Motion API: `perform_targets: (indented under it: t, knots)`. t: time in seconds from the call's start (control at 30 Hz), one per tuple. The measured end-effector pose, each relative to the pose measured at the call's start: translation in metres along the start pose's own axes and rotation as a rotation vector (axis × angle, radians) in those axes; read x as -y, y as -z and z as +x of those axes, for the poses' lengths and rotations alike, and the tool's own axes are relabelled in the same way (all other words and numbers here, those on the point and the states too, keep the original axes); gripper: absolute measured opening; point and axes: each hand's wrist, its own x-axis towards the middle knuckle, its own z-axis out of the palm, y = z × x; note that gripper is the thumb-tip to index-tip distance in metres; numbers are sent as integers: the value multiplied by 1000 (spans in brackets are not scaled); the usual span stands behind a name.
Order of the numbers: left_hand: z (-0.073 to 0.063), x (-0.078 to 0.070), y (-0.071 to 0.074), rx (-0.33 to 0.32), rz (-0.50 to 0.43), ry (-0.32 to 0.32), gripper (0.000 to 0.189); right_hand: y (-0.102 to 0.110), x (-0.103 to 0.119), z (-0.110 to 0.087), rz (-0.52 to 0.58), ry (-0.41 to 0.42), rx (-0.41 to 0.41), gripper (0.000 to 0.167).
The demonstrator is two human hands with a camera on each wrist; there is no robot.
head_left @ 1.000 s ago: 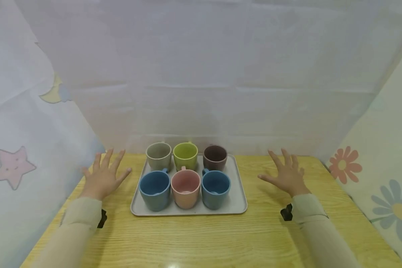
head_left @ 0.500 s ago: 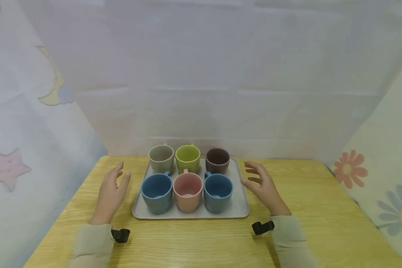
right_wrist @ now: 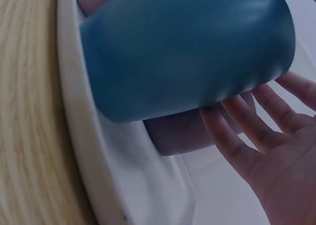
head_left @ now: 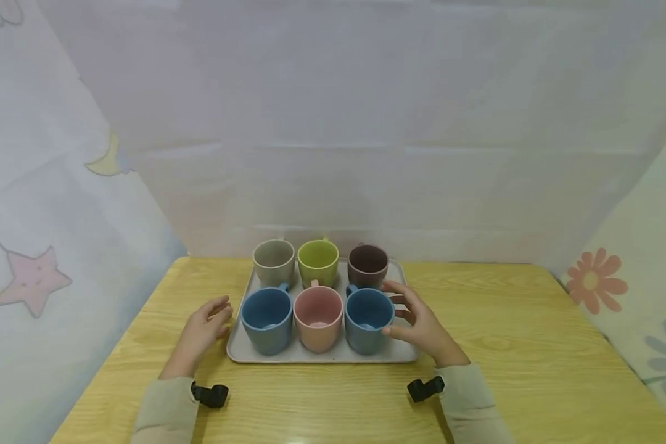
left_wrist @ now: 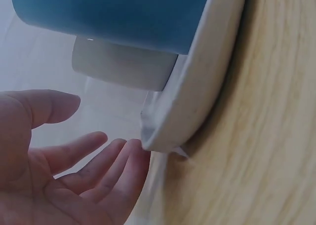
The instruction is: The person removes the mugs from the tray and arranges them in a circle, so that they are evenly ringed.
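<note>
Over yellow wood point(head_left: 533, 357), before pale cloth point(head_left: 333, 111), left hand point(head_left: 200, 332) and right hand point(head_left: 423, 330) curve loosely by mugs point(head_left: 317, 336).

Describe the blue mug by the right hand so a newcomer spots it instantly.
On the wood-grain table, a pale tray holds two rows of mugs. In the nearer row, the blue mug is rightmost, beside the pink mug. Unlike the other blue mug at the left, it has the right hand beside it.

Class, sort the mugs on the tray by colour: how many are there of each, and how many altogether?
Blue mugs: 2
Pink mug: 1
Grey mug: 1
Yellow-green mug: 1
Dark brown mug: 1
Total: 6
</note>
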Motion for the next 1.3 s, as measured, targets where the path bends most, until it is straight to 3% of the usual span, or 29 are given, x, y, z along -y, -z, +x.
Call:
perform_targets:
  t: [0.13, 0.33, 0.73, 1.0, 1.3]
  knots:
    - [1, 5, -3, 30, -35, 34, 59, -4, -5, 0, -11, -40, 25, 87]
    - [1, 9, 0, 51, -33, 27, 62, -11, -6, 2, -19, -65, 32, 90]
    - [4, 27, 13, 180, -106, -83, 66, -15, -8, 5, -34, -59, 22, 88]
    - [9, 37, 12, 166, -122, -114, 64, -17, -8, 5, -48, -81, -33, 85]
    - [10, 35, 8, 162, -89, -110, 64, -10, -7, 0, -94, -69, -86, 83]
